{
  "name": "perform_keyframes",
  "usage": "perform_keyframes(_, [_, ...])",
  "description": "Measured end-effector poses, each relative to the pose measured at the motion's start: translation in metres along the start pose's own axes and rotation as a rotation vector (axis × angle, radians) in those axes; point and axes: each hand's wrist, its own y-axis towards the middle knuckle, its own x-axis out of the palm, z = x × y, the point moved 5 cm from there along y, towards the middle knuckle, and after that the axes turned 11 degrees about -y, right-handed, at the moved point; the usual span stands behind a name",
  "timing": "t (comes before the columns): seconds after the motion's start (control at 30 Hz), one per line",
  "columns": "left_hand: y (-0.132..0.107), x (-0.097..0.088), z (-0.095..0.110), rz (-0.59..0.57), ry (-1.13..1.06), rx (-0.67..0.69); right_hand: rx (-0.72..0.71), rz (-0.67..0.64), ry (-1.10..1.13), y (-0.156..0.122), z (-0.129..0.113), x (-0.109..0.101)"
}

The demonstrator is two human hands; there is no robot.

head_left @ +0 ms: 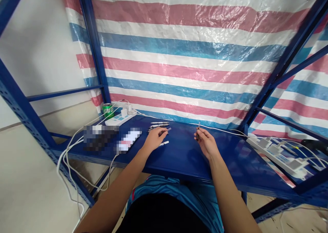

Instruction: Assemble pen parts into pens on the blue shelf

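My left hand [153, 139] rests on the blue metal shelf [184, 154], fingers pinched on a pen part whose tip points right toward a small row of pens [159, 124]. A white pen piece [164, 143] lies just right of that hand. My right hand [205, 141] is raised slightly above the shelf, fingers closed round a thin dark pen refill [199, 127] held upright. The two hands are about a hand's width apart.
A white power strip [120, 118] with plugs and a green can [108, 110] stand at the back left. White cables trail off the left edge. Another power strip [276, 154] lies at the right. A striped tarp hangs behind; blue frame posts flank the shelf.
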Motion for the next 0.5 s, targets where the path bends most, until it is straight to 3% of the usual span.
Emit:
perform_keyframes(0.07, [-0.004,-0.005,-0.001,-0.027,0.166,0.004,0.011,0.141,-0.162,0.003,0.003,-0.020])
perform_keyframes(0.2, [-0.018,-0.012,0.000,-0.109,0.369,-0.036,0.019,0.295,-0.779,0.003,0.007,-0.055])
perform_keyframes(0.33, [-0.033,-0.014,0.005,-0.166,0.413,-0.041,0.025,0.280,-1.134,0.002,0.014,-0.063])
perform_keyframes(0.5, [-0.040,-0.006,0.009,-0.234,0.370,-0.004,0.004,0.208,-1.280,0.003,0.022,-0.056])
